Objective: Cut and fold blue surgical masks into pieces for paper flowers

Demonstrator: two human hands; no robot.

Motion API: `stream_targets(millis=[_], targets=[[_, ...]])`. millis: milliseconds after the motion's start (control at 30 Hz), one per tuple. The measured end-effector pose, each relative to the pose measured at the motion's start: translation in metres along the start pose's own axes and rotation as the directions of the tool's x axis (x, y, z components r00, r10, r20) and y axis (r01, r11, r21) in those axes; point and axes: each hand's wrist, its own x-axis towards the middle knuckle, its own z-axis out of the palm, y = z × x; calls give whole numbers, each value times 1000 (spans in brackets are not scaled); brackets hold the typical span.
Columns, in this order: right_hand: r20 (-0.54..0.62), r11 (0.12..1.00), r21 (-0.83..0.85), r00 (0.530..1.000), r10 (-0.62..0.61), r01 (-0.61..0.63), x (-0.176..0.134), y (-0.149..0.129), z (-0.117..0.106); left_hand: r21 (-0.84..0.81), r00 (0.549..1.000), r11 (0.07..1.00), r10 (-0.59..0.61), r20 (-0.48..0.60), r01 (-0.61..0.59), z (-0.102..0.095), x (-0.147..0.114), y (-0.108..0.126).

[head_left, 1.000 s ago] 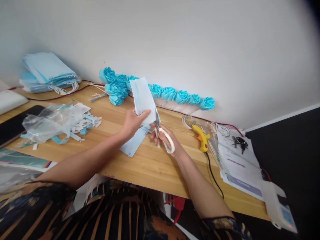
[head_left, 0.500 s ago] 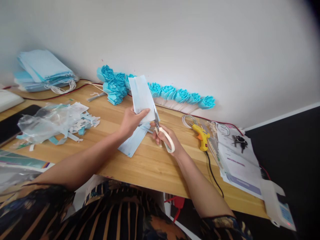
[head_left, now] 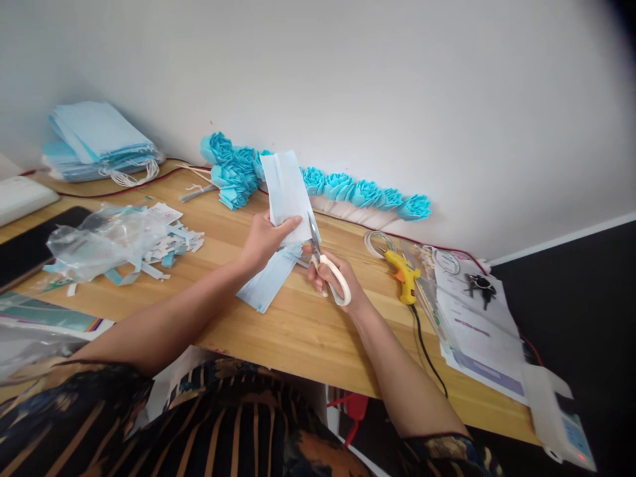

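Observation:
My left hand pinches a pale blue face mask upright above the table, thumb across its lower part. White-handled scissors are in my right hand, fingers through the loops. Their blades point up at the mask's right edge, where a thin strip stands slightly apart from the rest. Under my hands, another light blue mask piece lies on the wooden table. Behind the held mask, several bright blue fabric-like flowers lie in a row along the wall.
Stacked blue masks sit at the back left. Nearer are a clear plastic bag, scraps and a dark phone. To the right lie a yellow glue gun with a black cord, papers, keys and a white power strip.
The whole view has shifted slightly, so things appear a little further right. Both hands keep their hold, and the scissor blades stay at the mask's right edge.

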Motion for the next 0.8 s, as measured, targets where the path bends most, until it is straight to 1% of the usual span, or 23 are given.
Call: stream_targets(millis=[200,500,800], targets=[[-7,1000,16,1000,3,-2,0,2,1,-17,1000,1000,-12,25,13,-1,1,0],[-32,999,36,999,20,-19,2,4,2,-22,1000,1000,0,24,1,-2,3,-1],[-48,999,39,998,39,-37,2,5,2,-36,1000,999,-23,20,24,-2,3,0]])
